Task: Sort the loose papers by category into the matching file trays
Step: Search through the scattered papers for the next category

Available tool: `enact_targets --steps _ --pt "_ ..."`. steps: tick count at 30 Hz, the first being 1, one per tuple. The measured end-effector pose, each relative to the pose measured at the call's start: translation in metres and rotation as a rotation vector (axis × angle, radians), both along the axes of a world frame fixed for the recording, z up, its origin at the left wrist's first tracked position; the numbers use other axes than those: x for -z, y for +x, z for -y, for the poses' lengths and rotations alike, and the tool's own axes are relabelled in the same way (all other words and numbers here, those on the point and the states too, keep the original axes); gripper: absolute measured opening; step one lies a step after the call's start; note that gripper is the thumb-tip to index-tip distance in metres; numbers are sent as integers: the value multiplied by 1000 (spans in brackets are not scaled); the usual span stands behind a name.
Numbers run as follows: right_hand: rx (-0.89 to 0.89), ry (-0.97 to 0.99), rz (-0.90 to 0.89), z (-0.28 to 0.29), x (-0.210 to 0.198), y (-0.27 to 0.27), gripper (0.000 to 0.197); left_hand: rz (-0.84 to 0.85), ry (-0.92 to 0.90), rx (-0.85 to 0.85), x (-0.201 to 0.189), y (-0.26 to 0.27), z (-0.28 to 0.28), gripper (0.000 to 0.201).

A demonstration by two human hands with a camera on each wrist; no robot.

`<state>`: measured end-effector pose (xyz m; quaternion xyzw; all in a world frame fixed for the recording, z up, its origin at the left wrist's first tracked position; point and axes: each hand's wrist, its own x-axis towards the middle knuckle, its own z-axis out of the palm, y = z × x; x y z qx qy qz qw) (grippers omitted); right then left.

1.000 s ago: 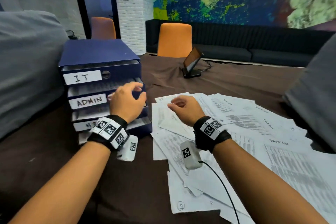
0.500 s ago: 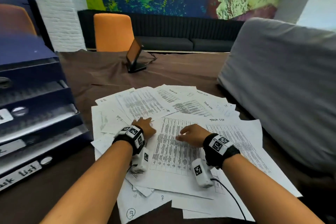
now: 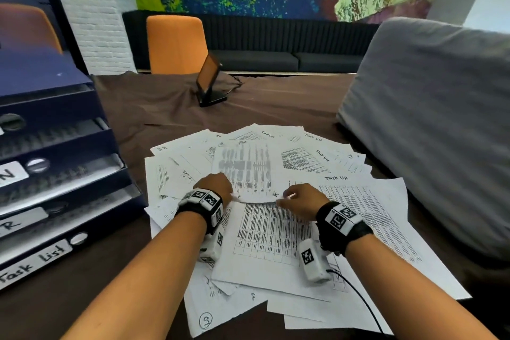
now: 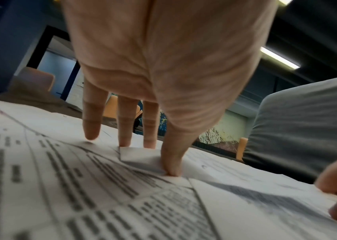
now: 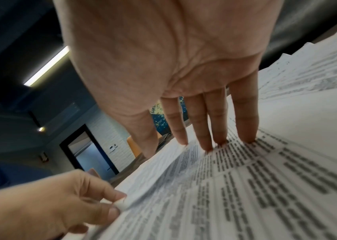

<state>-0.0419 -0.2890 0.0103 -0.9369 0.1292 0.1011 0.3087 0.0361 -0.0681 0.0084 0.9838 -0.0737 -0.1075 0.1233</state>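
We see left hand point(image 3: 218, 188) pinching a sheet point(image 3: 245, 171) corner; right hand point(image 3: 302, 201) beside it, seemingly pinching the same edge, loose papers point(image 3: 372, 218) beneath.

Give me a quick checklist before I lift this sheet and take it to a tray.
1. Left hand grips the sheet: ok, it pinches the near corner.
2. Right hand grips the sheet: ok, fingers on top at the near edge, thumb apparently under it.
3. Only one sheet taken: cannot tell.
4. Sheet free of the pile: not ok, only the near edge is raised.
5. Category read: cannot tell, its print is blurred.
6. Trays within view: ok, at the left; the Task list label is readable.
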Motion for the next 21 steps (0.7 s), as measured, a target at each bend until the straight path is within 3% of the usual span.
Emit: enact_targets --steps 3,6,8,11,14,18,21 --pt "124 187 76 0 -1 8 37 -11 -45 45 -7 -5 -6 26" --pt "236 448 63 -1 -2 9 23 -42 -206 73 -10 -11 -10 18" --pt "274 510 75 1 -4 8 12 -121 -284 114 -12 -16 -11 22" --pt "318 477 146 9 -3 3 20 -211 -308 122 -8 -20 -16 57" --pt "400 512 194 21 -4 -12 23 -176 -306 -47 -1 -20 -17 85" --pt "442 470 197 39 -1 -31 13 -192 -234 -145 -2 -27 2 90" --pt "407 448 152 46 3 -44 4 -207 -277 -189 -7 -27 18 79"
